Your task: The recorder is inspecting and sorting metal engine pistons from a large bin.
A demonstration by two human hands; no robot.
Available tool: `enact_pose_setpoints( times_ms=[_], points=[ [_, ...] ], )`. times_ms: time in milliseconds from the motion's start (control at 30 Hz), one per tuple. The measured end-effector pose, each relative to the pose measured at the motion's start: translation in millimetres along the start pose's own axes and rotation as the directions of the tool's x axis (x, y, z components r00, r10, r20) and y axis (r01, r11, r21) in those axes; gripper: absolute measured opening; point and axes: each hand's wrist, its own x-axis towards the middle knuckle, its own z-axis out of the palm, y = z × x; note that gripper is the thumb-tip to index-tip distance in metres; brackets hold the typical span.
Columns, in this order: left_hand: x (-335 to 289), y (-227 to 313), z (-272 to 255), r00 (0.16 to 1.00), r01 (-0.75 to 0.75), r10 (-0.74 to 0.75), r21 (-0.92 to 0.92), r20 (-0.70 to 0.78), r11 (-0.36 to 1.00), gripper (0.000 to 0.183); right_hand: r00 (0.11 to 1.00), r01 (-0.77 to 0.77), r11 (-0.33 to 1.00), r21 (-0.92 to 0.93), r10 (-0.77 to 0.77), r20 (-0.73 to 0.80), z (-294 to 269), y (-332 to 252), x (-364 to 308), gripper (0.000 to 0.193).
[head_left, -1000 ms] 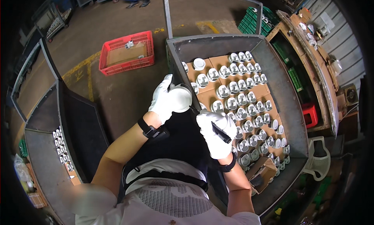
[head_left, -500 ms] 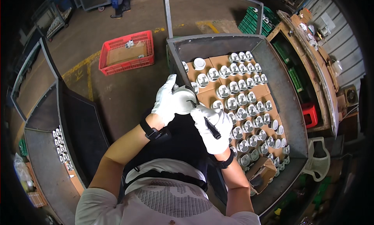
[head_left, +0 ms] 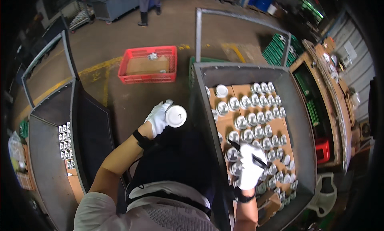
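Note:
My gloved left hand (head_left: 158, 117) grips a round, pale metal piston (head_left: 176, 116), held out left of the grey cart. Its flat end faces up and bears a short dark mark. My gloved right hand (head_left: 253, 163) is closed on a black marker pen (head_left: 259, 162) and hovers over the pistons in the cart, its fingers partly hidden. Below it, rows of similar pistons (head_left: 241, 122) stand on brown cardboard (head_left: 230, 122). One piston (head_left: 221, 91) in the far left corner shows its flat face up.
The metal cart (head_left: 248, 69) has raised walls and a tall frame. An open cardboard box (head_left: 269, 205) sits in its near part. A red crate (head_left: 147, 78) lies on the floor ahead; another cart (head_left: 44, 111) with pistons stands at left. A person's legs (head_left: 145, 7) show far off.
My right hand with the marker has moved away from the piston, right over the cart. My left hand has turned the piston's flat end up, lowering it slightly. The view has shifted.

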Motion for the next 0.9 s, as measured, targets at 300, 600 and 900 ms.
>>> enact_pose_setpoints(
  times_ms=[300,600,900],
  points=[
    [107,-5,-147,0.883,0.219,-0.144,0.121,-0.446,0.968,0.001,0.938,-0.150,0.985,-0.086,0.114,-0.326,-33,14,3,0.010],
    [280,107,-174,0.631,-0.634,0.719,0.340,-0.291,0.695,0.016,0.878,-0.224,0.971,-0.079,0.166,-0.449,-32,25,33,0.019],
    [193,75,-112,0.978,-0.137,0.131,0.026,0.159,0.990,0.012,0.853,-0.233,0.971,-0.050,0.179,-0.491,-44,24,35,0.029]
  ],
)
